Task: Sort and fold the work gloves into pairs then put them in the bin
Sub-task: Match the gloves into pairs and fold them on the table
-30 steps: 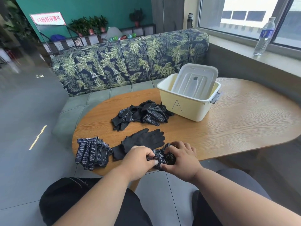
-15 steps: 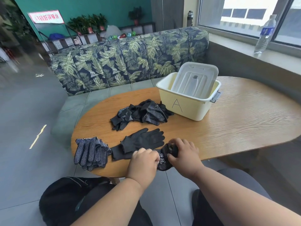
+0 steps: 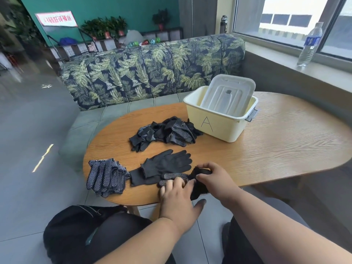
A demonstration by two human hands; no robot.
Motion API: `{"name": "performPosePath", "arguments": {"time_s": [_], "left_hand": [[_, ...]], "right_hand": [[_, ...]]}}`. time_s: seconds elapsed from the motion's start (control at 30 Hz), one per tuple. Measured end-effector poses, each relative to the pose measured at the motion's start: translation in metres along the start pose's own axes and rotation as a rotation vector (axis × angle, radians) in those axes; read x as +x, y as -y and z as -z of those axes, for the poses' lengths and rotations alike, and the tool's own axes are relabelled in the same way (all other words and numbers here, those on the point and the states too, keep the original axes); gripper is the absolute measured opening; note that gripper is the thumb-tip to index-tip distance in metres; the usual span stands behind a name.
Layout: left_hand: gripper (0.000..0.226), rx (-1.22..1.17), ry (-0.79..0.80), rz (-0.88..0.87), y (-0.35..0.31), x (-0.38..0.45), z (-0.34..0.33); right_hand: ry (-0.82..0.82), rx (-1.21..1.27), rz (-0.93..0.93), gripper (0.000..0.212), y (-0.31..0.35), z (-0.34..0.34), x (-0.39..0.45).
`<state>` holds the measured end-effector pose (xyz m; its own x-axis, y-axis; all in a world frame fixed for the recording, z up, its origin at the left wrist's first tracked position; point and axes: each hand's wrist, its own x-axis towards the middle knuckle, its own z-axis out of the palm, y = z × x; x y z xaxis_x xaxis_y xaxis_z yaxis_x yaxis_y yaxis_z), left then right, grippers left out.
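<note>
Since the earlier frame, I am seeing my left hand point(image 3: 178, 199) flattening out over the dotted glove pair point(image 3: 176, 178), fingers spread and pressing, no longer pinching. My right hand point(image 3: 213, 178) is curling closed on the dark cuff end at the near edge of the surface point(image 3: 276, 149). This pair is being folded, I judge. A dotted stack point(image 3: 105, 176) and a plain black glove point(image 3: 167, 163) are lying sorted just left; an unsorted heap point(image 3: 165, 133) is waiting beside the bin point(image 3: 219, 123). No gloves are showing in the bin, so most work is remaining.
</note>
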<state>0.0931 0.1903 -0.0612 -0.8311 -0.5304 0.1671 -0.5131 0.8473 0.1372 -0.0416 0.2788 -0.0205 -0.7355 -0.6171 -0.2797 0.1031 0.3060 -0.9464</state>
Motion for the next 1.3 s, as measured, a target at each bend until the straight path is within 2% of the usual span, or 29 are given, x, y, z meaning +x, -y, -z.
{"name": "performPosePath", "arguments": {"time_s": [0.13, 0.23, 0.4, 0.53, 0.67, 0.8, 0.87, 0.97, 1.13, 1.3], "left_hand": [[0.036, -0.107, -0.050, -0.013, 0.004, -0.003, 0.000], [0.026, -0.210, -0.109, -0.028, 0.010, -0.008, -0.005], [0.051, -0.357, -0.009, 0.021, 0.026, -0.014, -0.003], [0.055, -0.466, -0.047, 0.159, 0.032, -0.012, -0.004], [0.024, -0.527, -0.068, 0.327, 0.032, -0.004, 0.000], [0.065, -0.610, -0.100, 0.425, 0.032, 0.000, 0.003], [0.068, -0.628, -0.115, 0.424, 0.032, -0.001, 0.004], [0.056, -0.624, -0.136, 0.383, 0.034, -0.004, 0.006], [0.043, -0.553, -0.086, 0.346, 0.040, -0.005, 0.010], [0.052, -0.422, 0.085, 0.263, 0.044, -0.001, 0.012]], "right_hand": [[0.075, 0.136, -0.054, 0.025, 0.001, 0.000, -0.004], [0.140, 0.210, -0.050, 0.020, 0.002, -0.001, -0.006], [0.110, 0.248, 0.083, 0.023, 0.005, -0.003, -0.010], [0.108, 0.053, 0.229, 0.021, -0.003, -0.007, -0.010], [0.020, -0.494, 0.530, 0.031, -0.021, -0.005, -0.002], [0.086, -0.749, 0.543, 0.046, -0.026, -0.005, 0.001], [0.122, -0.826, 0.545, 0.049, -0.030, -0.006, 0.002], [0.183, -0.843, 0.573, 0.050, -0.033, -0.009, 0.006], [0.073, -0.822, 0.621, 0.045, -0.032, -0.020, 0.012], [0.154, -0.972, 0.582, 0.063, -0.033, -0.015, 0.007]]}}
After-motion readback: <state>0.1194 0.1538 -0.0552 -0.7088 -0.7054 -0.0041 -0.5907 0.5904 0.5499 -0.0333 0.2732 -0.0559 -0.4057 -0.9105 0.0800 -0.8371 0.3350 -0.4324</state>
